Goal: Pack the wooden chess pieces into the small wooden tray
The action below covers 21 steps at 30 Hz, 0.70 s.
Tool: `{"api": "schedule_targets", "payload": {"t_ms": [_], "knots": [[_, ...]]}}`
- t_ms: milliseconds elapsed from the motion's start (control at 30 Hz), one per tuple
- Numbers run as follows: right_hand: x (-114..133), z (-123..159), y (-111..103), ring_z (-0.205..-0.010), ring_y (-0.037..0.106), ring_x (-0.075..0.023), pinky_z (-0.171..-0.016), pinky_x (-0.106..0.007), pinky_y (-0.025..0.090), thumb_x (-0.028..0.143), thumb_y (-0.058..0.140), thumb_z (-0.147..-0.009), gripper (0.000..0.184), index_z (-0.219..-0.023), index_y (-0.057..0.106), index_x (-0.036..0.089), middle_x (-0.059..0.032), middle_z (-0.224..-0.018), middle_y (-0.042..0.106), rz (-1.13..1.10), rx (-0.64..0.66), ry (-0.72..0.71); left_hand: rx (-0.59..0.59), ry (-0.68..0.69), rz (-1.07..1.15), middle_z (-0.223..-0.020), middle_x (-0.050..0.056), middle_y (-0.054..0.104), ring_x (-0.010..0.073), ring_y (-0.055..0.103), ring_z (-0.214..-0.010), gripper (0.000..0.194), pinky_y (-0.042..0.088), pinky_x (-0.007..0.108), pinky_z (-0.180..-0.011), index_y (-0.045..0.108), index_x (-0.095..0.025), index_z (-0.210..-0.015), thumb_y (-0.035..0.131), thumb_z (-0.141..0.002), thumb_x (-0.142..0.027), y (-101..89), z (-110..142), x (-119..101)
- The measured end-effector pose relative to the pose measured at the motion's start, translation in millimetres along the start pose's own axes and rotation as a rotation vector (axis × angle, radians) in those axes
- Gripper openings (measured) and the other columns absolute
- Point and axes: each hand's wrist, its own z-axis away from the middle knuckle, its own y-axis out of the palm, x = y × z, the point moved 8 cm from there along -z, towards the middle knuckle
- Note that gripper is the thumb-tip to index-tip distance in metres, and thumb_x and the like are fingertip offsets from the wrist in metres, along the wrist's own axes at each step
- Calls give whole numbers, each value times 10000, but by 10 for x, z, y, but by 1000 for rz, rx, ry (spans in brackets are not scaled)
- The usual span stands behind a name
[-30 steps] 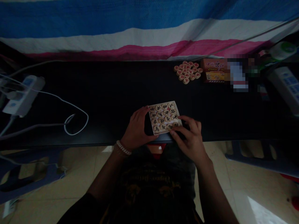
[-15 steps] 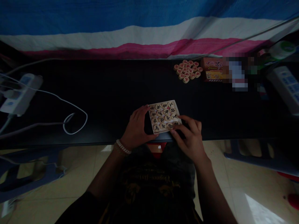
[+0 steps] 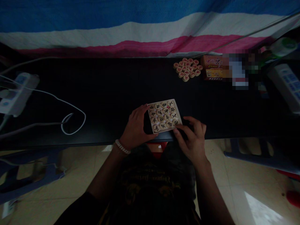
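A shallow white box lies near the table's front edge, filled with rows of round Chinese chess pieces marked in black. My left hand grips its left side, fingers at the far corner and thumb at the near one. At the near right corner is my right hand, its thumb and a fingertip close to the corner piece and the rim. Its fingers are apart, and no piece shows between them. Beyond the box sits a cluster of red-marked Chinese chess pieces.
A printed cardboard box stands right of the red-marked pieces, beside a blurred-out patch. White power strips lie at the left and right. A white cable loops over the black table. Striped cloth hangs behind.
My right hand has drawn back slightly to the right, so the near right corner pieces show more fully. My left hand keeps its hold on the box.
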Motion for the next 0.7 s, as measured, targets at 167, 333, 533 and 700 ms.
{"api": "schedule_targets", "payload": {"t_ms": [167, 333, 533, 700], "knots": [[-18, -17, 38, -1209, 548, -356, -981, -576, 493, 328, 687, -993, 131, -1099, 737, 270, -110, -1390, 591, 31, 12, 34, -5, 1, -7, -1620, 187, 455, 429, 463, -1472, 1195, 413, 638, -1217, 284, -254, -1599, 978, -640, -418, -1, 8, 4], [-17, -13, 70, -1237, 544, -367, -990, -581, 484, 346, 676, -1006, 138, -1099, 729, 258, -125, -1390, 595, 83, 25, 36, -2, 1, -10, -1619, 185, 456, 429, 466, -1473, 1179, 419, 642, -1208, 293, -259, -1590, 978, -642, -411, 0, 5, -2], [26, 24, 22, -1188, 535, -349, -952, -542, 507, 332, 690, -991, 183, -1164, 704, 274, -127, -1376, 551, 38, -9, 42, -1, -5, -3, -1613, 180, 464, 421, 461, -1478, 1163, 409, 628, -1222, 320, -250, -1571, 986, -627, -382, 1, 0, -12], [259, -1, 89, -1200, 548, -344, -968, -544, 501, 320, 702, -979, 198, -1175, 703, 287, -114, -1388, 559, -61, 2, 15, -5, 3, -6, -1614, 184, 467, 422, 467, -1476, 1151, 406, 629, -1219, 312, -250, -1584, 967, -658, -447, 12, 5, 7]]}}
